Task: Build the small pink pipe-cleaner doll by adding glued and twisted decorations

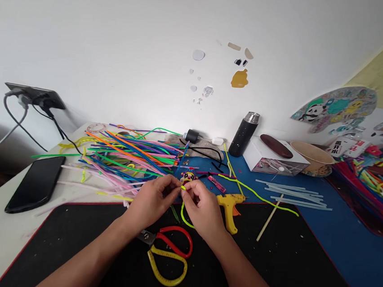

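Both hands meet over the far part of the black mat (253, 276). My left hand (154, 198) and my right hand (204, 203) pinch a yellow-green pipe cleaner (184, 217) between thumbs and fingertips, and its loose part curves down between them. Just behind the fingertips stands a small colourful figure (189, 175), partly hidden by my hands. Nearer to me lie scissors (170, 252) with one red and one yellow handle; my left hand and forearm hide part of the blades. A yellow glue gun (230, 210) rests to the right of my right hand.
Many coloured pipe cleaners (136, 149) are heaped at the back left, by a black phone (35, 185). On the right are clear glue sticks (298, 195), a wooden stick (268, 218) and a long yellow-green pipe cleaner (261, 195). A black thermos (244, 135) and white box (274, 158) stand behind.
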The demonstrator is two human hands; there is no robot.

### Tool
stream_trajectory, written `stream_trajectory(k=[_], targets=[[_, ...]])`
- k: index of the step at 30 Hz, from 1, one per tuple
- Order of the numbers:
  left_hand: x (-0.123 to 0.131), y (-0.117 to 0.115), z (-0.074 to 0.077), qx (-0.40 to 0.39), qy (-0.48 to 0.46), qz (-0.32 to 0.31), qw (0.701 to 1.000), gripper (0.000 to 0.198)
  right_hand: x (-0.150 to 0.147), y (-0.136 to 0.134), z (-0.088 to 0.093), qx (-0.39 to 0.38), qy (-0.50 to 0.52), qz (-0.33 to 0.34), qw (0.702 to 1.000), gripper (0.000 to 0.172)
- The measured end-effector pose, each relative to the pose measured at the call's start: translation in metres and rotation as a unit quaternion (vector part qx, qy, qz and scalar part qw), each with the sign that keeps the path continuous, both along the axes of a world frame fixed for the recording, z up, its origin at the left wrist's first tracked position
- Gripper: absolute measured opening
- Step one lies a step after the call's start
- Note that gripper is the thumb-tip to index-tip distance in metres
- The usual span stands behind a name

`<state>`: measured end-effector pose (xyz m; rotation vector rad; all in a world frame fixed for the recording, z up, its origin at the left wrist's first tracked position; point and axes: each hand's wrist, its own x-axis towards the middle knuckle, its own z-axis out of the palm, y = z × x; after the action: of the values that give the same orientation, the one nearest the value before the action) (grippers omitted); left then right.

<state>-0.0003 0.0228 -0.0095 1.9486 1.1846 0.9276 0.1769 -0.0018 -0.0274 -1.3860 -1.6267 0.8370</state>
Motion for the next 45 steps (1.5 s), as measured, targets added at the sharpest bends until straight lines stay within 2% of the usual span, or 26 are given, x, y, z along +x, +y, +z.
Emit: stream_trajectory(k=[6,12,26,45], targets=[[0.0007,-0.0013,0.0023,0.014,0.024,0.000,1.000,0.011,0.0013,-0.0018,0.0014,0.053,-0.100,-0.015,0.993,0.012],[-0.0017,0.0001,-0.0004,0.034,0.065,-0.001,0.997,0.011,0.0067,-0.0015,0.0059,0.071,-0.155,-0.010,0.985,0.018],[-0.0005,-0.0005,0.0000,0.008,0.035,-0.016,0.999,0.009,0.0056,-0.0010,0.0021,0.067,-0.140,-0.014,0.988,0.016],[-0.0004,0.0011,-0.0024,0.019,0.039,-0.029,0.999,0.008,0.0066,-0.0003,0.0004,0.077,-0.169,-0.019,0.982,0.012]])
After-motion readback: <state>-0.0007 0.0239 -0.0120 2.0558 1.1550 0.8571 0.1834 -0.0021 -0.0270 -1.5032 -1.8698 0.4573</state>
